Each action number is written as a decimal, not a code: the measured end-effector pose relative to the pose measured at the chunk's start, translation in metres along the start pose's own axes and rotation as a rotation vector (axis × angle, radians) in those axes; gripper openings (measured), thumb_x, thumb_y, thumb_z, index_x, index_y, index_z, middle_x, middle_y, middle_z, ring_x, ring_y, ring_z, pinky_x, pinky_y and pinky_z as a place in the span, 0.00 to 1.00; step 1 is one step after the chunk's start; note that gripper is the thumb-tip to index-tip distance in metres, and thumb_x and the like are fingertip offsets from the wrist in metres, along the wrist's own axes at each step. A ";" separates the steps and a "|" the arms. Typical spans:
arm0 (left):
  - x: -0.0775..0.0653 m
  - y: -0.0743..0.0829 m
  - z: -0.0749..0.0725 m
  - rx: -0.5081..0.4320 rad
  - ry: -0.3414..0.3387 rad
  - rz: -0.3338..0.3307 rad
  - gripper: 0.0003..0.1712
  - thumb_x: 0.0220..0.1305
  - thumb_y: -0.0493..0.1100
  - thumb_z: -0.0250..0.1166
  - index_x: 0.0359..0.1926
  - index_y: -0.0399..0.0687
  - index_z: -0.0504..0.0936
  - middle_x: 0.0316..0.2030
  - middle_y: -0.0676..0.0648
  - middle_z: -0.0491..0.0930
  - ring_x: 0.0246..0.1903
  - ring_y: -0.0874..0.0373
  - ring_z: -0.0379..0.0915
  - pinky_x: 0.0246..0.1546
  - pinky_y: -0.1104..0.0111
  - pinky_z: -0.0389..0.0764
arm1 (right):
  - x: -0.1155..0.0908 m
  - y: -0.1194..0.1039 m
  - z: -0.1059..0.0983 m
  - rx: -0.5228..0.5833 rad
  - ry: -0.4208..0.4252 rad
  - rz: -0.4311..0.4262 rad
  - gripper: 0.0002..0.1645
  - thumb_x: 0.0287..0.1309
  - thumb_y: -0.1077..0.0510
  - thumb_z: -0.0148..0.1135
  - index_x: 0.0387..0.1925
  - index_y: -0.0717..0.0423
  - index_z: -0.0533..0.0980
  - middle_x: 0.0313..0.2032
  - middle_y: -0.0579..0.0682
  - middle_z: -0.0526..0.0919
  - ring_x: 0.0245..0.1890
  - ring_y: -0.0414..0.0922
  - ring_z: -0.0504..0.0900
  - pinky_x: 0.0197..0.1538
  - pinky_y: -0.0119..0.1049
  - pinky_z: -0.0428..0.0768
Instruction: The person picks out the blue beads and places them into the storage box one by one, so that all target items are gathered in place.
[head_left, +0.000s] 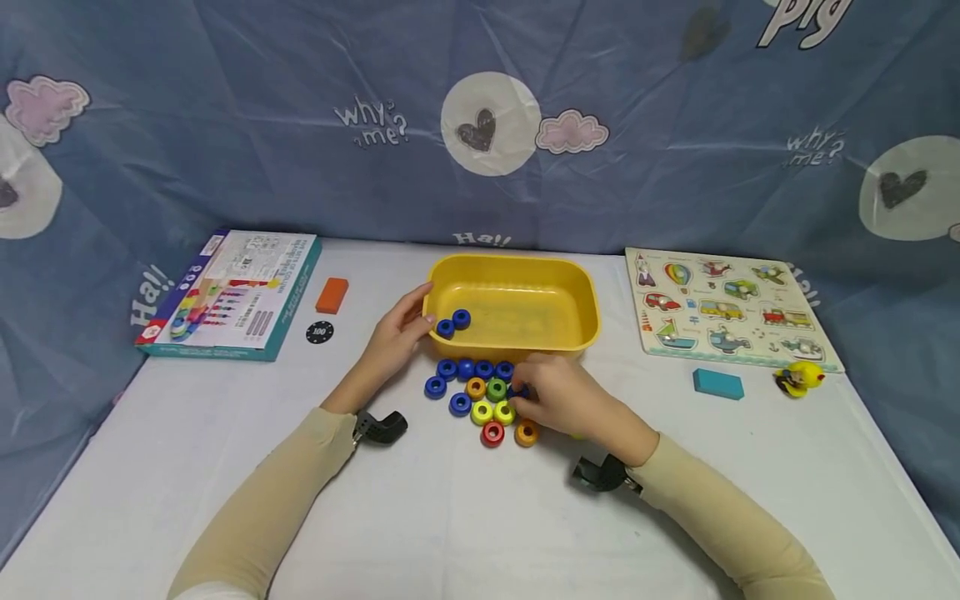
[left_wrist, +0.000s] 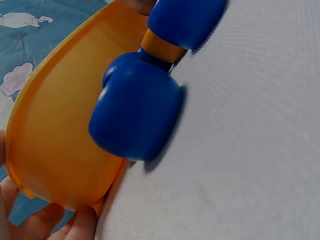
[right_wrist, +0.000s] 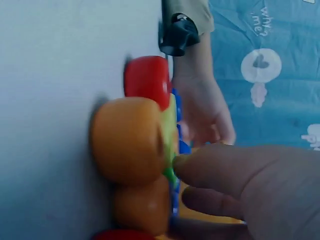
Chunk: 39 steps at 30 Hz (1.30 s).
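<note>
At the left end of a yellow plastic basin (head_left: 525, 304), my left hand (head_left: 401, 329) grips the rim, thumb on top and fingers along the outside wall. Two blue beads (head_left: 461, 318) lie inside, close to that thumb. My right hand (head_left: 558, 396) is in front of the basin, its thumb and fingertips pinching a blue bead (head_left: 516, 391), which they partly cover. Around it on the cloth lie more blue beads, an orange bead (head_left: 527, 432), a red bead (head_left: 492, 433), a green bead (head_left: 497, 389) and yellow beads (head_left: 482, 412). The right hand hides part of this group.
A boxed toy set (head_left: 232, 292) lies at the left, with an orange block (head_left: 332, 295) and a black chip (head_left: 319, 332) beside it. On the right are a picture puzzle board (head_left: 727, 308), a turquoise block (head_left: 717, 383) and a small yellow duck figure (head_left: 800, 378). A patterned blue curtain hangs behind.
</note>
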<state>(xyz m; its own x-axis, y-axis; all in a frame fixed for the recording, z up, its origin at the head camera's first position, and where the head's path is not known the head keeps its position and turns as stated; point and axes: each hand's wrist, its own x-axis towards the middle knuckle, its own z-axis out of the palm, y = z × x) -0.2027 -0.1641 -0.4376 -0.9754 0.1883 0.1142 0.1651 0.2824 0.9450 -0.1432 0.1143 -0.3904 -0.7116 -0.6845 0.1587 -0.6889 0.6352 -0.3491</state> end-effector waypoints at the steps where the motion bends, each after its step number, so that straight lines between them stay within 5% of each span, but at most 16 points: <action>1: 0.000 0.000 0.000 0.001 -0.002 0.002 0.31 0.72 0.45 0.55 0.73 0.58 0.60 0.73 0.47 0.60 0.70 0.49 0.62 0.68 0.57 0.68 | 0.000 0.000 0.002 -0.007 -0.005 0.009 0.06 0.53 0.54 0.69 0.26 0.49 0.79 0.25 0.41 0.79 0.25 0.35 0.71 0.30 0.25 0.72; 13: 0.001 0.002 0.000 -0.010 -0.008 -0.014 0.31 0.72 0.42 0.54 0.73 0.56 0.60 0.73 0.46 0.59 0.70 0.49 0.61 0.68 0.57 0.68 | -0.001 0.004 0.008 0.046 -0.029 0.064 0.03 0.51 0.58 0.66 0.27 0.52 0.79 0.25 0.42 0.79 0.24 0.35 0.71 0.28 0.25 0.71; 21: -0.009 0.034 -0.001 -0.004 -0.028 -0.033 0.32 0.71 0.38 0.53 0.74 0.45 0.58 0.74 0.41 0.57 0.71 0.45 0.59 0.69 0.56 0.67 | 0.000 0.004 0.011 0.018 -0.022 0.091 0.05 0.53 0.56 0.67 0.28 0.52 0.79 0.24 0.42 0.79 0.23 0.35 0.70 0.26 0.24 0.70; 29: 0.002 0.002 0.000 -0.009 -0.008 -0.010 0.31 0.72 0.44 0.54 0.74 0.58 0.60 0.74 0.47 0.58 0.71 0.50 0.59 0.69 0.57 0.67 | 0.001 0.004 0.011 0.000 -0.005 0.086 0.05 0.53 0.56 0.67 0.27 0.51 0.78 0.24 0.42 0.77 0.23 0.35 0.70 0.26 0.24 0.69; 39: 0.002 0.001 0.000 -0.011 -0.005 -0.033 0.31 0.72 0.42 0.54 0.74 0.56 0.60 0.74 0.47 0.58 0.71 0.49 0.60 0.69 0.58 0.67 | 0.009 -0.010 -0.021 0.062 0.129 0.016 0.05 0.53 0.61 0.66 0.33 0.56 0.80 0.32 0.48 0.83 0.30 0.41 0.79 0.35 0.29 0.82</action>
<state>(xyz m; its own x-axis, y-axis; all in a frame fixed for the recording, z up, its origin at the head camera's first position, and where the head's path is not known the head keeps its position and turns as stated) -0.2044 -0.1633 -0.4369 -0.9796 0.1834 0.0819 0.1317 0.2784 0.9514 -0.1456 0.1093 -0.3660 -0.7370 -0.6201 0.2688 -0.6703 0.6194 -0.4087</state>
